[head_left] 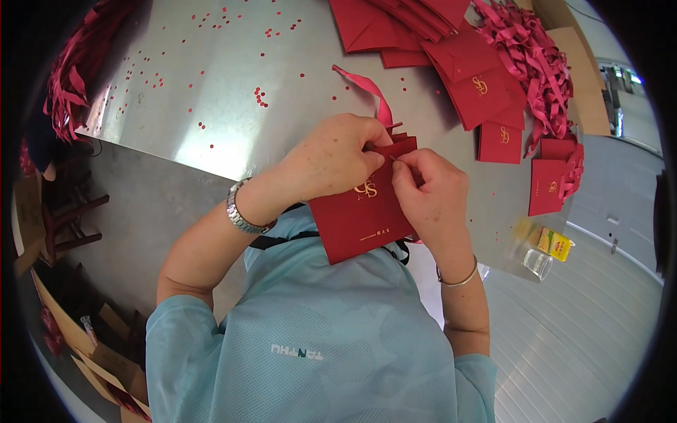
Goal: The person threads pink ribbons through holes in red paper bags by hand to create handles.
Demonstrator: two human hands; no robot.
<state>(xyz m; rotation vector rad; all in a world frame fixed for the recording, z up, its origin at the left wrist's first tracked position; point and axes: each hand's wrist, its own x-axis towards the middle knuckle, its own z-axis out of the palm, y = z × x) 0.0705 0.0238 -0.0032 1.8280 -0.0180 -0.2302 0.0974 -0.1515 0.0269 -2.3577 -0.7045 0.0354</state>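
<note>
Between my hands is a red paper gift bag [352,229] with a gold emblem, tilted at the table's edge in front of my body. My left hand [335,156] pinches the bag's top edge, its fingers curled closed. A pinkish-red ribbon [372,90] runs from the top of the bag, next to my left fingers, onto the table. My right hand [434,190] is closed in a pinch at the bag's upper right edge. What exactly lies between the right fingertips is too small to make out.
Stacked red bags [458,77] lie on the metal table [233,106], beside a heap of ribbons [525,63] and small red paper dots. At the right are a bag with ribbon [546,185], a clear cup [537,264] and a yellow packet [554,244]. Cardboard boxes [106,366] stand at lower left.
</note>
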